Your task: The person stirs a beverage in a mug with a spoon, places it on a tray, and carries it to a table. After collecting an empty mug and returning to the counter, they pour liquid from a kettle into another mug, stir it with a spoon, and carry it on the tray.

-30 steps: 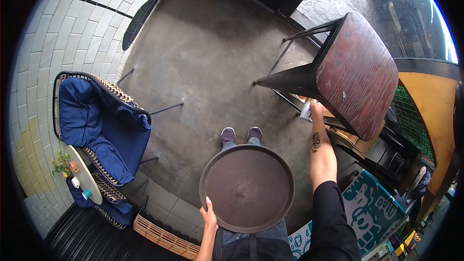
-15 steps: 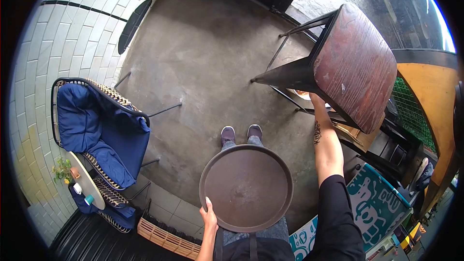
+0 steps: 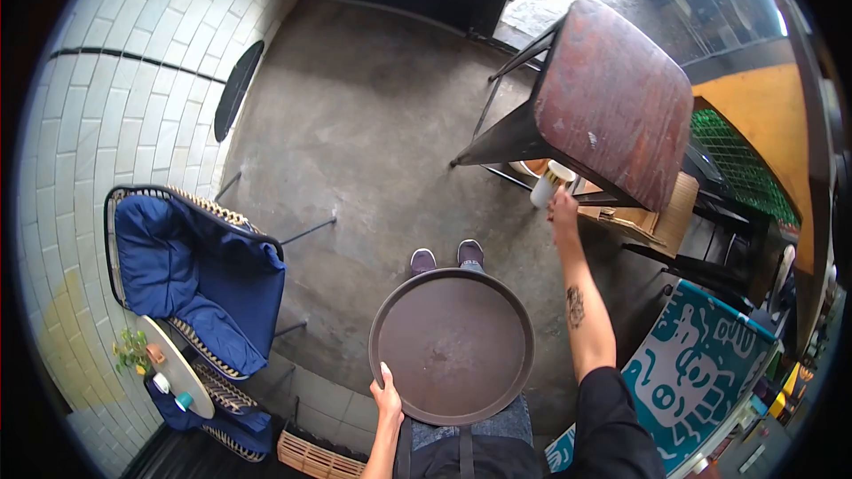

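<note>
A round brown serving tray (image 3: 453, 346) is held level in front of my body, with nothing on it. My left hand (image 3: 387, 397) grips its near left rim, thumb on top and the other fingers hidden beneath. My right hand (image 3: 563, 211) reaches forward beside the stool, its fingers closed around a white cup (image 3: 545, 192). The cup tilts, and a darker band shows near its rim. Just behind it, partly hidden by the stool, sits a round dish (image 3: 531, 166) with something orange in it.
A tall stool (image 3: 612, 98) with a wooden seat and dark metal legs stands right of centre. A cardboard piece (image 3: 670, 213) lies below it. On the left are a blue-cushioned chair (image 3: 222, 288) and a small table (image 3: 182, 364). A teal patterned panel (image 3: 701, 368) leans at the right.
My right hand has come out from under the stool, moving back and slightly left, and the white cup is now visible in it. My left hand still holds the tray.
</note>
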{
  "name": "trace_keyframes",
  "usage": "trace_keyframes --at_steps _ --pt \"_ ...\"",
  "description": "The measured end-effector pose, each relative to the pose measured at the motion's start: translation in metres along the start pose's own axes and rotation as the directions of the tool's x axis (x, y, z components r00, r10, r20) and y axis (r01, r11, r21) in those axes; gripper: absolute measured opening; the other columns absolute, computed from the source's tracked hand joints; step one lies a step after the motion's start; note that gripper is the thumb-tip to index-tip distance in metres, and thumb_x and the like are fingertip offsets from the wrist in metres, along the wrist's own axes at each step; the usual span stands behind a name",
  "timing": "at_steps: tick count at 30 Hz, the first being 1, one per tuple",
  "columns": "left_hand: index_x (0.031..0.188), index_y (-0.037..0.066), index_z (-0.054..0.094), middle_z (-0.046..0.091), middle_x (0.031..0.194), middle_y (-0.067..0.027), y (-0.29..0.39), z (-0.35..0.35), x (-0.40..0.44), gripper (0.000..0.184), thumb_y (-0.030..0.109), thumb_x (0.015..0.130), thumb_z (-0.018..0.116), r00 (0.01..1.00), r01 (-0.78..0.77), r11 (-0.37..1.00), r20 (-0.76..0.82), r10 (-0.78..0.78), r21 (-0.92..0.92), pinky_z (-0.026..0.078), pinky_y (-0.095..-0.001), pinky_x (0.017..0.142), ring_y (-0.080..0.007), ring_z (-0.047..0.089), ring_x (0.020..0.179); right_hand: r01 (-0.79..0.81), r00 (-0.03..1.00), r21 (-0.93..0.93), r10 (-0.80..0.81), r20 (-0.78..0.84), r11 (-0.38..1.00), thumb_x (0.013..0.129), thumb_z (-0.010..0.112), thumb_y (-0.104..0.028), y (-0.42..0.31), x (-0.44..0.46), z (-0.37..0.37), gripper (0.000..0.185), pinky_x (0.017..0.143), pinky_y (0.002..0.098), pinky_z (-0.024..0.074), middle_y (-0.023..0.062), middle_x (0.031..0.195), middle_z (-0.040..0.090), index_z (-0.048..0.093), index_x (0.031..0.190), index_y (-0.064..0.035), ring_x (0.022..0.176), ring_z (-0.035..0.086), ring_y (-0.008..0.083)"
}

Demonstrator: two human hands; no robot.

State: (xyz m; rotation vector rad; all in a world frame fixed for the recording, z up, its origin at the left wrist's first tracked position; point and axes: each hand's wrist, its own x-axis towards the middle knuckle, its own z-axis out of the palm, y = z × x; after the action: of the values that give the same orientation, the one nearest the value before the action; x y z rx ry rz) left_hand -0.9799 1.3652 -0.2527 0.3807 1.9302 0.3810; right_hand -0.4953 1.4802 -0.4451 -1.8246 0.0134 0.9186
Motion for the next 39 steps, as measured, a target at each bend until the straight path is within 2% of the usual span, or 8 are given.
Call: trace_keyframes --at_steps 1,6,15,25,28,31,33,39 --pt "0.127 -0.005 0.061 0.066 0.123 -0.0131 0.005 0.003 0.0 0.054 0.044 0.105 0.057 0.997 -0.024 1.0 -0.068 0.024 0.007 0.05 -0.0369 0.098 -0.0207 0.061 0.112 0.026 0.999 0.1 -0.029 0.03 0.995 0.107 0.051 -0.041 -0.004 -0.03 -0.001 0.039 0.049 0.0241 0.0359 -0.0048 0.064 0.048 0.054 0.079 -0.0142 0.052 0.043 0.0078" --pt "0.118 -0.005 0.066 0.069 0.111 -0.0102 0.046 -0.008 0.018 0.05 0.043 0.105 0.056 0.965 -0.238 0.969 0.133 0.227 0.072 0.051 -0.035 0.092 -0.0176 0.063 0.102 0.148 0.986 0.066 -0.153 0.071 0.987 0.105 0.059 -0.03 -0.032 -0.195 -0.021 0.035 0.05 0.027 0.0293 -0.0072 0.064 0.042 0.051 0.076 -0.0117 0.055 0.036 0.0046" --pt "0.101 -0.003 0.067 0.068 0.092 -0.0041 0.135 0.041 -0.018 0.045 0.04 0.107 0.055 0.592 -0.54 0.842 0.722 0.358 0.025 0.051 -0.0319 0.077 -0.0123 0.06 0.085 0.317 0.948 0.001 -0.317 -0.027 0.948 0.098 0.064 -0.009 -0.085 -0.479 -0.067 0.02 0.056 0.0289 0.0375 -0.0005 0.066 0.05 0.059 0.081 0.0008 0.064 0.043 0.0064" --pt "0.102 -0.002 0.067 0.068 0.095 -0.0045 0.1 0.06 -0.169 0.044 0.04 0.106 0.057 0.171 -0.646 0.76 0.983 0.061 0.065 0.052 -0.0322 0.081 -0.0141 0.062 0.088 0.495 0.693 -0.013 -0.404 -0.597 0.869 0.097 0.062 -0.004 -0.035 -0.663 -0.105 0.014 0.056 0.0251 0.0364 -0.0035 0.068 0.049 0.059 0.084 0.0003 0.064 0.042 0.0035" --pt "0.107 -0.001 0.066 0.068 0.099 -0.0056 0.075 0.015 -0.192 0.043 0.041 0.105 0.057 0.149 -0.706 0.697 0.988 -0.032 0.129 0.052 -0.0327 0.084 -0.015 0.063 0.091 0.453 0.612 -0.148 -0.427 -0.665 0.879 0.094 0.066 -0.006 -0.014 -0.736 -0.109 0.013 0.066 0.0336 0.0485 0.0099 0.075 0.06 0.061 0.086 0.0023 0.067 0.06 0.018" --pt "0.112 -0.001 0.064 0.068 0.103 -0.0058 0.005 -0.009 -0.224 0.044 0.042 0.105 0.058 0.099 -0.658 0.722 0.975 -0.199 0.214 0.051 -0.0336 0.086 -0.0152 0.062 0.094 0.494 0.486 -0.202 -0.461 -0.742 0.846 0.094 0.069 -0.009 0.026 -0.799 -0.142 0.013 0.067 0.0342 0.0492 0.0089 0.079 0.059 0.062 0.088 0.0007 0.069 0.061 0.018" --pt "0.114 0.0 0.064 0.067 0.105 -0.0054 0.022 -0.038 -0.214 0.044 0.043 0.105 0.058 0.083 -0.716 0.655 0.961 -0.264 0.242 0.051 -0.0339 0.087 -0.0148 0.062 0.097 0.454 0.431 -0.208 -0.418 -0.799 0.866 0.093 0.072 -0.011 0.023 -0.844 -0.098 0.014 0.064 0.0321 0.0489 0.0068 0.084 0.06 0.064 0.091 -0.0005 0.069 0.061 0.016" --pt "0.109 0.001 0.064 0.064 0.093 -0.0019 -0.138 -0.085 -0.279 0.045 0.045 0.104 0.058 0.093 -0.878 0.398 0.911 -0.401 0.266 0.052 -0.0346 0.084 -0.0139 0.061 0.092 0.393 0.357 -0.114 -0.266 -0.895 0.912 0.088 0.08 -0.011 0.124 -0.981 -0.159 0.032 0.073 0.0255 0.0523 0.0077 0.109 0.06 0.06 0.112 -0.0018 0.076 0.062 0.0095"
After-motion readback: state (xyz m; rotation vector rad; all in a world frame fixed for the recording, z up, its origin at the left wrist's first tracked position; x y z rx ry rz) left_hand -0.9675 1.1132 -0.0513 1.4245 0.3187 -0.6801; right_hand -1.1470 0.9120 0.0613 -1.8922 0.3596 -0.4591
